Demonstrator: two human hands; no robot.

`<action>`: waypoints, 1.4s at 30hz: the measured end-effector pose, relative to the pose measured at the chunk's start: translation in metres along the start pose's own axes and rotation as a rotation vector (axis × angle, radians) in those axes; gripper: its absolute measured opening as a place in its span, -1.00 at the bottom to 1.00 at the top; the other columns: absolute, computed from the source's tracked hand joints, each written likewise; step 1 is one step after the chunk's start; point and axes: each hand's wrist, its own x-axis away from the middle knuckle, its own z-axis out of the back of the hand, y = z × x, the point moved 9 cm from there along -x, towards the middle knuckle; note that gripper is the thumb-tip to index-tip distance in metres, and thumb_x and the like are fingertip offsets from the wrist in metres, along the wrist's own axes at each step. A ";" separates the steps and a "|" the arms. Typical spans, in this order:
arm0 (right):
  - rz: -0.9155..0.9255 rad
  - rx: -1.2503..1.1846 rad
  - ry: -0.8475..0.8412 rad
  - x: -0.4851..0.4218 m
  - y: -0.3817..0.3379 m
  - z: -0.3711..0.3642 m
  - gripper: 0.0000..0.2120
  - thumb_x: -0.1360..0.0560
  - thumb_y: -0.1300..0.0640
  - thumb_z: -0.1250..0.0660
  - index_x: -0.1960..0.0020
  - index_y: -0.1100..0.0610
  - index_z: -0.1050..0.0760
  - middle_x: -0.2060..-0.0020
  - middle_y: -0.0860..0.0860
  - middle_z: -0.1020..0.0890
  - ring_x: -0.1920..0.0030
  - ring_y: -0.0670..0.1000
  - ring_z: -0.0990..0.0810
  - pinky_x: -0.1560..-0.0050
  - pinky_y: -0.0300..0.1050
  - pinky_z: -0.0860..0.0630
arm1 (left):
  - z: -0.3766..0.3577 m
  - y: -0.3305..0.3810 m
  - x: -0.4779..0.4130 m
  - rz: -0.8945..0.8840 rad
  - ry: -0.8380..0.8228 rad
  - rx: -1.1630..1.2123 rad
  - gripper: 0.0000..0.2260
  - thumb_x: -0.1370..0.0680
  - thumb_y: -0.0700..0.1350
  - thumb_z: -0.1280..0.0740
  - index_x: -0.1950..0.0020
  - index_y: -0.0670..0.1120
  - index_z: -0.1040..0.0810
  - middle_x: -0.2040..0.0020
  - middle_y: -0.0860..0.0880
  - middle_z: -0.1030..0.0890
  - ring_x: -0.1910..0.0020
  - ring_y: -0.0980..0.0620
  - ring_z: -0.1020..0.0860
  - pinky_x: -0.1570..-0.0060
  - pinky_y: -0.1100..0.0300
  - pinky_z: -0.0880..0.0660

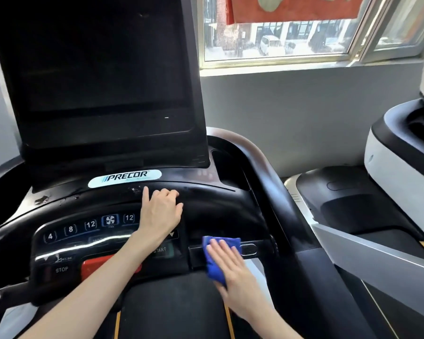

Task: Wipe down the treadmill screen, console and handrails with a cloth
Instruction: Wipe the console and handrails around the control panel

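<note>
Cloth (pixel 213 274): 1, blue, folded; soft, light, limp; on the near bar (pixel 252 249), right of the console (pixel 206 204); probably best pressed flat under the palm, or pinched at a folded edge
Right hand (pixel 230 267): fingers straight, flat on the cloth; pressing, not gripping
Left hand (pixel 160 211): rests on the console top; forefinger out, the others loosely curled; holds nothing
Screen (pixel 101 69): 1, dark, far left; glossy, likely to smear
Hands: 2

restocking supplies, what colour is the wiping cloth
The cloth is plain blue, pressed under the right hand; the head view shows it.
</note>
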 end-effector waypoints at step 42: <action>0.032 0.013 -0.136 -0.036 -0.030 -0.017 -0.24 -0.29 0.33 -0.28 -0.47 0.25 -0.17 -0.46 0.08 -0.26 -0.49 0.06 -0.07 -0.47 0.02 0.16 | 0.014 -0.026 0.029 0.071 -0.068 0.169 -0.57 -0.48 -0.13 -0.27 -0.36 0.04 -0.46 -0.35 0.12 -0.47 -0.31 0.09 -0.46 -0.50 0.04 0.08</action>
